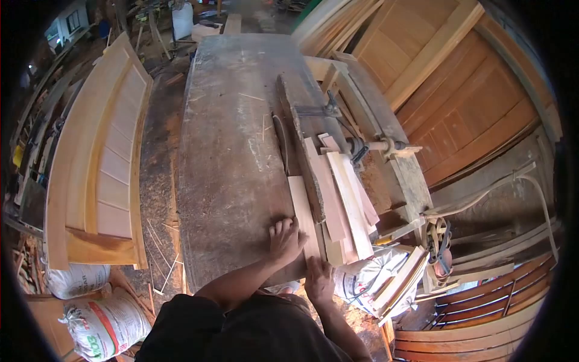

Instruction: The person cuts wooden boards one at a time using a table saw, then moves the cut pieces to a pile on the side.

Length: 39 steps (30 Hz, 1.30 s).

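A narrow strip of pale wood (304, 208) lies flat on the worn, dark tabletop (232, 151), alongside a rough upright board (301, 145). My left hand (285, 242) rests on the tabletop at the strip's left side, its fingers slightly curled and apart. At the strip's near end, my right hand (319, 279) grips the wood, with the fingertips partly hidden. Beyond the strip's far end is a slim, dark curved piece (281, 145). Several more cut strips (347, 196) are piled to the right of the board.
Clamps (357, 148) sit along the right-hand frame. A panelled wooden door (99, 163) stands at left, above filled sacks (108, 326). Larger door panels (464, 114) lean at right. Another sack (377, 277) with offcuts stands near my right arm. Thin sticks lie on the floor.
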### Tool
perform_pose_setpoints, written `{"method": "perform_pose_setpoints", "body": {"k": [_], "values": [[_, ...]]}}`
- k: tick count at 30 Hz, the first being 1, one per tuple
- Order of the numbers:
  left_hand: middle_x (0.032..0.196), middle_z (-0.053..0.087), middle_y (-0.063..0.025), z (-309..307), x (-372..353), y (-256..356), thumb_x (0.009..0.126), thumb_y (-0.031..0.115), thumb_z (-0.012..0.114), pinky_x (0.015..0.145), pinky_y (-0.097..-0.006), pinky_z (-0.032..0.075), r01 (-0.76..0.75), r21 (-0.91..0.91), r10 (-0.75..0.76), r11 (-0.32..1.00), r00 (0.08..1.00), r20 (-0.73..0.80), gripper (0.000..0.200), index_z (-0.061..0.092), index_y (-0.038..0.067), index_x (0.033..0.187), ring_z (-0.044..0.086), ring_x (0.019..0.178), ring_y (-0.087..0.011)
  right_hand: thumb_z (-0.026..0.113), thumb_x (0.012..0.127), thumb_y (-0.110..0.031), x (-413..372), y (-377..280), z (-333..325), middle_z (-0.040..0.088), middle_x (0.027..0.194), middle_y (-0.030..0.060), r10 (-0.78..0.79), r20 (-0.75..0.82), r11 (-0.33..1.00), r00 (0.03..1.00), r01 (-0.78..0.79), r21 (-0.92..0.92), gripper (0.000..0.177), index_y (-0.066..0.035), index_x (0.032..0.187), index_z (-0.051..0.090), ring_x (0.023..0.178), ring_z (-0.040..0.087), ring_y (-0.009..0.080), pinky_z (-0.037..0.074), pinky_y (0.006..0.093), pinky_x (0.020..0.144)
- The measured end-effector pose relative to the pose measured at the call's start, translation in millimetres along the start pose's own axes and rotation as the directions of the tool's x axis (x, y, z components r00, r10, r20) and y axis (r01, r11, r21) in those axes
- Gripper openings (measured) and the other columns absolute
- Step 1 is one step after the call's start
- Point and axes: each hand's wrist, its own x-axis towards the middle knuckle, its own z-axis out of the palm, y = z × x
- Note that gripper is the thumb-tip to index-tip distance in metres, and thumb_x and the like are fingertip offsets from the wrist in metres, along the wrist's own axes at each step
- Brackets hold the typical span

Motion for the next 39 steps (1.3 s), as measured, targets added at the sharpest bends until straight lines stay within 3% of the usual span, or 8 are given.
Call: {"method": "perform_pose_setpoints", "body": {"k": [6, 12, 15, 19, 26, 29, 33, 39], "values": [[0.126, 0.058, -0.0165, 22.2, 10.6, 3.9, 0.091, 0.038, 0.065, 0.097, -0.0556, 0.037, 0.049, 0.009, -0.048, 0.999, 0.994, -0.095, 0.063, 0.055, -0.002, 0.139, 0.052, 0.117, -0.0359, 0.066, 0.094, -0.012, 22.2, -5.5, -12.4, 0.061, 0.112, 0.0186, 0.075, 0.041, 0.997, 0.996, -0.075, 0.003, 0.03, -0.02, 0.123, 0.069, 0.104, 0.06, 0.0432, 0.054, 0.0533, 0.086], [0.127, 0.057, -0.0162, 19.0, 32.4, -3.4, 0.092, 0.037, 0.066, 0.1, -0.0552, 0.035, 0.094, -0.011, -0.095, 0.995, 0.993, -0.067, 0.063, 0.054, -0.001, 0.141, 0.05, 0.12, -0.0359, 0.063, 0.094, -0.01, 45.6, -1.2, 0.3, 0.063, 0.119, 0.0139, -0.039, 0.049, 0.999, 0.998, 0.038, 0.032, 0.029, -0.014, 0.122, 0.067, 0.108, 0.058, 0.0408, 0.049, 0.0535, 0.091], [0.128, 0.056, -0.0156, 29.8, 49.0, -18.2, 0.091, 0.042, 0.067, 0.1, -0.0557, 0.034, 0.082, -0.003, -0.082, 0.997, 0.988, -0.131, 0.066, 0.055, 0.002, 0.142, 0.048, 0.12, -0.0375, 0.062, 0.093, -0.011, 64.3, 5.2, 19.0, 0.064, 0.122, 0.0118, -0.052, 0.083, 0.999, 0.995, 0.053, -0.013, 0.029, -0.013, 0.122, 0.067, 0.11, 0.057, 0.0399, 0.046, 0.0537, 0.094], [0.127, 0.058, -0.0153, 17.6, 48.9, -8.5, 0.093, 0.036, 0.068, 0.104, -0.0561, 0.034, 0.148, -0.032, -0.15, 0.989, 0.984, -0.101, 0.056, 0.06, 0.003, 0.138, 0.05, 0.124, -0.035, 0.064, 0.092, -0.014, 94.7, -9.8, 22.8, 0.064, 0.122, 0.0123, -0.016, 0.001, 0.999, 1.0, 0.016, 0.047, 0.032, -0.011, 0.123, 0.065, 0.112, 0.057, 0.0402, 0.046, 0.0553, 0.097], [0.124, 0.059, -0.0122, 22.2, 29.4, 2.2, 0.093, 0.028, 0.065, 0.099, -0.0544, 0.035, 0.163, -0.046, -0.167, 0.986, 0.978, -0.124, 0.045, 0.065, 0.007, 0.132, 0.051, 0.119, -0.0344, 0.063, 0.097, -0.023, 71.5, 21.3, -7.3, 0.054, 0.148, 0.0146, -0.202, 0.255, 0.977, 0.946, 0.179, 0.112, 0.045, -0.01, 0.14, 0.058, 0.128, 0.052, 0.0427, 0.047, 0.0558, 0.1], [0.123, 0.06, -0.0119, 25.6, 27.5, 1.0, 0.093, 0.027, 0.065, 0.098, -0.0539, 0.035, 0.176, -0.053, -0.182, 0.983, 0.974, -0.132, 0.044, 0.065, 0.007, 0.132, 0.051, 0.118, -0.0341, 0.06, 0.1, -0.029, 74.2, 36.0, -27.1, 0.049, 0.155, 0.0127, -0.307, 0.469, 0.903, 0.828, 0.41, -0.132, 0.048, -0.012, 0.145, 0.055, 0.136, 0.048, 0.0392, 0.046, 0.0575, 0.1], [0.122, 0.06, -0.0126, 23.5, 44.6, -1.0, 0.092, 0.025, 0.065, 0.099, -0.0543, 0.035, 0.191, -0.092, -0.205, 0.977, 0.963, -0.177, 0.044, 0.065, 0.006, 0.132, 0.051, 0.117, -0.0346, 0.057, 0.094, -0.022, 91.8, 51.2, -13.8, 0.045, 0.157, 0.0124, -0.468, 0.453, 0.751, 0.759, 0.612, -0.25, 0.054, -0.009, 0.146, 0.055, 0.147, 0.037, 0.0355, 0.04, 0.0626, 0.104], [0.12, 0.061, -0.0144, 18.6, 61.4, -2.7, 0.092, 0.022, 0.064, 0.101, -0.0548, 0.035, 0.232, -0.109, -0.247, 0.967, 0.955, -0.163, 0.04, 0.066, 0.006, 0.129, 0.051, 0.118, -0.0354, 0.057, 0.097, -0.023, 129.7, 30.8, 1.9, 0.052, 0.15, 0.0127, -0.464, 0.461, 0.692, 0.757, 0.634, -0.346, 0.048, -0.004, 0.142, 0.058, 0.145, 0.041, 0.0345, 0.038, 0.0685, 0.107]]}}
